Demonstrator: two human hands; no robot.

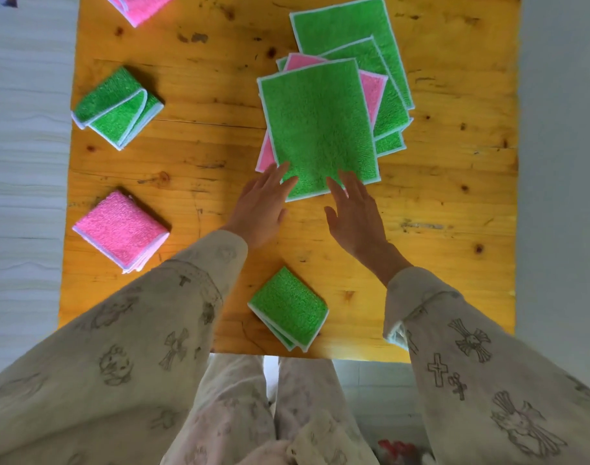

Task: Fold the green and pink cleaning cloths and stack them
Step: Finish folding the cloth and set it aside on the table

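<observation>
Two hands reached for the top green cloth [320,129], which lay flat on a fanned pile of unfolded cloths [384,95]. The left hand [260,209] and right hand [357,216] had fingers straight and spread, fingertips touching that cloth's near edge, gripping nothing. To fold well, each hand probably ought to pinch a near corner and lift evenly. The cloth looked fluffy, rectangular, pale-trimmed. Left of it on the wooden table [203,105] sat a folded green cloth [117,107] and a folded pink cloth [120,231].

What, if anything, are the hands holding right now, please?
Nothing is held: the left hand and right hand lie open, fingertips at the near edge of the flat green cloth.
</observation>
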